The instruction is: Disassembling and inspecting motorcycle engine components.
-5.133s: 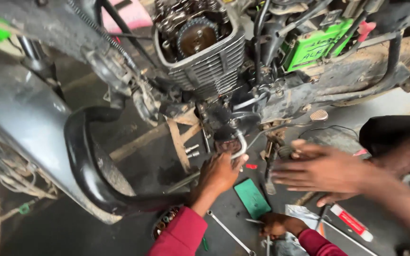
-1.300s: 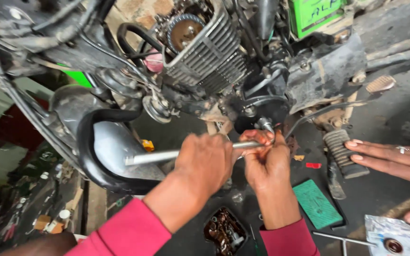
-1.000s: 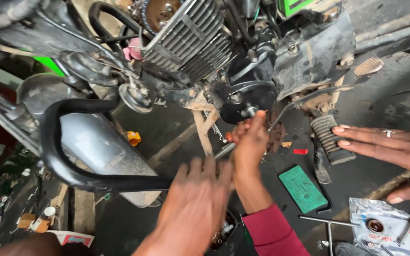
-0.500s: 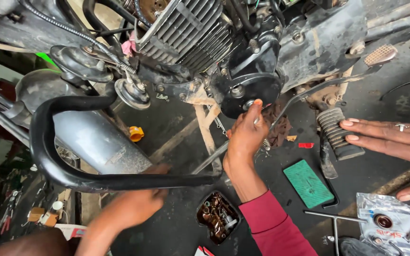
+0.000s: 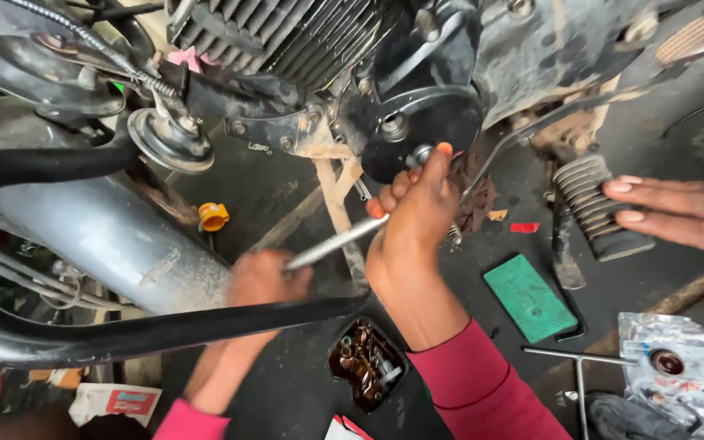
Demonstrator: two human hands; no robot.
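Right hand against engine cover

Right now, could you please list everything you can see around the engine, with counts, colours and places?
Motorcycle engine: one, grey finned with a black round side cover, top centre.
Exhaust pipe: one, silver, left.
Crash bar: one, black, curving across lower left.
Cap: one, orange, on the floor under the engine.
Wrench: one long silver handle, running between the two hands.
Parts tray: one, dark, holding oily bolts, bottom centre.
Flat pad: one, green, floor right of centre.
T-handle tool: one, silver, lower right.
Foil packet: one, silver, bottom right.
Another person's hand: one, right edge.
Left hand: on the wrench's outer end.
Right hand: gripping the wrench at the side cover.
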